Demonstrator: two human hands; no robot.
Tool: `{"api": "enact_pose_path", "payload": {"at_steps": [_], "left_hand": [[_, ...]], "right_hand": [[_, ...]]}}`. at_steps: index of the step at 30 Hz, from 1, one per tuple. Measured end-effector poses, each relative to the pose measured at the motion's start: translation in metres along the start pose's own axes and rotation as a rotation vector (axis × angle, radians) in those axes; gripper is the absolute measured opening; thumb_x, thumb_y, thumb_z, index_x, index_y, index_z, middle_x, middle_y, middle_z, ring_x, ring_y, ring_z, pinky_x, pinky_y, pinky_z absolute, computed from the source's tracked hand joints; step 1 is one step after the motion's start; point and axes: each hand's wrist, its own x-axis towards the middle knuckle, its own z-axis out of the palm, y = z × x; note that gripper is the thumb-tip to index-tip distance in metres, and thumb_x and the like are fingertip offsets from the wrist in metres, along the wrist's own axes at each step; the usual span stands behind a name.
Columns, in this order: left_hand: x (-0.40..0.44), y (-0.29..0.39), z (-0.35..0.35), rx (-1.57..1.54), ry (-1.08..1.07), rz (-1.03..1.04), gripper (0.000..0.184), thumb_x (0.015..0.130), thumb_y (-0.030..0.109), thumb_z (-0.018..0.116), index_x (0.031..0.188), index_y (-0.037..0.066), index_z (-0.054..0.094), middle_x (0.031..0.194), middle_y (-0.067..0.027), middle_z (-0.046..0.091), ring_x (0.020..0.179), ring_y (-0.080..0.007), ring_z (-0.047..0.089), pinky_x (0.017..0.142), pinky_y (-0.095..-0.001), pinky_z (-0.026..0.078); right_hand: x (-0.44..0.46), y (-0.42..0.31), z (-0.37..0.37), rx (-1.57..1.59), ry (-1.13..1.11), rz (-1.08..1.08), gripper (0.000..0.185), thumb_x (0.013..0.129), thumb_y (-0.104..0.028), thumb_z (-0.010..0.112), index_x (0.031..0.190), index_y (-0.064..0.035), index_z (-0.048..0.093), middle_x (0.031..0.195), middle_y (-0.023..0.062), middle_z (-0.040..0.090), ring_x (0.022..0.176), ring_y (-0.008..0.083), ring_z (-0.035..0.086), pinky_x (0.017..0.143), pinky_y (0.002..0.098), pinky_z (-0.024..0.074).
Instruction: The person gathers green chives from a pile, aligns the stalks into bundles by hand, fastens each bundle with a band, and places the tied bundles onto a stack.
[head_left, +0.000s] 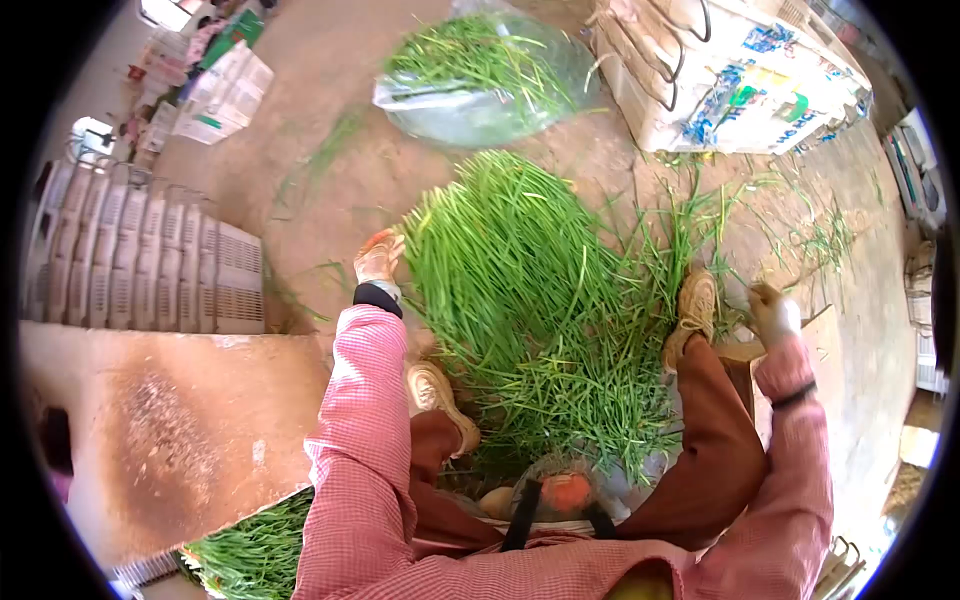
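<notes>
A large heap of long green stalks (520, 260), chive-like, lies on the floor between my feet. At its left edge is my left hand (378, 262), fingers stretched toward the stalks' tips and holding nothing I can see. My right hand (775, 312), in a pale glove, is off to the right beyond my right shoe (697, 305). It is blurred, and its fingers are hard to make out. Shorter loose stalks (590, 400) are strewn in front of me, and a thin bunch (690, 225) lies beyond the right shoe.
A clear plastic bag (460, 118) with more stalks lies ahead. White crates (640, 95) stand at the upper right, nested crates (235, 270) at the left. A stained board (230, 390) covers the near left, with greens (255, 550) below it. A wooden box (745, 370) is by my right knee.
</notes>
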Motion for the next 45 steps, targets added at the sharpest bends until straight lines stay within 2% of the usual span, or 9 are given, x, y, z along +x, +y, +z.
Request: {"api": "enact_pose_path", "payload": {"at_steps": [14,21,24,28,31,35,38,43,45], "left_hand": [[0.025,-0.133,0.072,-0.284,-0.084,-0.007,0.018,0.069,-0.001,0.068,0.086,0.004,0.064,0.083,-0.0084,0.064,0.074,-0.0171,0.061,0.073,-0.0264,0.051],[0.099,-0.136,0.131,-0.485,-0.203,0.108,0.030,0.081,0.000,0.052,0.111,0.006,0.053,0.117,-0.0117,0.051,0.107,-0.0229,0.050,0.093,-0.0322,0.042],[0.125,-0.131,0.155,-0.065,-0.219,0.313,0.052,0.074,-0.005,0.056,0.123,0.008,0.042,0.130,-0.0109,0.039,0.120,-0.0225,0.037,0.100,-0.0320,0.031],[0.158,-0.141,0.156,0.758,-0.278,0.612,0.051,0.081,0.013,0.051,0.129,0.010,0.034,0.135,-0.0097,0.033,0.128,-0.0238,0.024,0.106,-0.0350,0.017],[0.157,-0.157,0.138,1.494,-0.414,0.571,0.052,0.086,0.029,0.043,0.133,0.012,0.028,0.135,-0.0077,0.032,0.130,-0.0206,0.017,0.107,-0.0375,0.011],[0.153,-0.182,0.120,1.329,-0.316,0.723,0.044,0.083,0.029,0.049,0.123,0.014,0.044,0.126,-0.0061,0.041,0.126,-0.0215,0.026,0.104,-0.0379,0.014],[0.154,-0.196,0.121,1.259,-0.240,0.808,0.043,0.083,0.028,0.050,0.123,0.013,0.043,0.124,-0.0053,0.042,0.126,-0.0213,0.026,0.104,-0.0382,0.015],[0.161,-0.201,0.111,1.122,-0.279,0.825,0.032,0.082,0.027,0.051,0.110,0.013,0.056,0.129,-0.0041,0.040,0.126,-0.0218,0.025,0.104,-0.0391,0.014],[0.160,-0.195,0.110,0.946,-0.334,0.772,0.027,0.081,0.028,0.053,0.102,0.014,0.061,0.128,-0.0035,0.043,0.126,-0.0222,0.027,0.104,-0.0384,0.013]], "right_hand": [[0.120,-0.127,0.322,0.041,-0.151,0.025,0.032,0.069,-0.042,0.059,0.085,-0.0151,0.067,0.083,0.0123,0.064,0.080,0.0278,0.061,0.073,0.0367,0.0465],[0.182,-0.177,0.261,0.234,-0.004,-0.198,0.036,0.081,-0.037,0.051,0.079,-0.0031,0.062,0.083,0.0165,0.062,0.073,0.0285,0.061,0.066,0.0371,0.0486],[0.186,-0.210,0.264,-0.511,-0.503,-0.056,0.065,0.073,-0.063,0.049,0.089,-0.0013,0.062,0.089,0.0154,0.063,0.083,0.0262,0.061,0.073,0.0348,0.0488],[0.146,-0.166,0.301,-0.557,-0.625,-0.144,0.046,0.075,-0.046,0.058,0.101,-0.0085,0.061,0.101,0.0138,0.060,0.096,0.0260,0.057,0.083,0.0356,0.0454],[0.148,-0.178,0.286,-0.406,-0.498,-0.216,0.030,0.085,-0.035,0.050,0.091,-0.0081,0.063,0.088,0.0150,0.062,0.074,0.0256,0.060,0.061,0.0339,0.0499],[0.225,-0.260,0.270,0.110,0.257,-0.730,0.025,0.087,-0.025,0.046,0.095,-0.0059,0.058,0.076,0.0201,0.059,0.064,0.0294,0.058,0.057,0.0379,0.0457],[0.271,-0.331,0.298,0.418,-0.355,-0.398,0.055,0.081,-0.039,0.053,0.125,-0.0076,0.041,0.113,0.0211,0.052,0.105,0.0291,0.051,0.086,0.0342,0.0404],[0.280,-0.386,0.400,-0.321,-0.421,-0.457,0.121,0.059,-0.058,0.068,0.132,0.0074,-0.004,0.125,0.0262,0.038,0.119,0.0320,0.038,0.097,0.0329,0.0326],[0.269,-0.396,0.387,-0.258,-0.485,-0.350,0.111,0.057,-0.053,0.071,0.132,0.0049,0.015,0.118,0.0230,0.048,0.108,0.0295,0.049,0.089,0.0321,0.0405]]}}
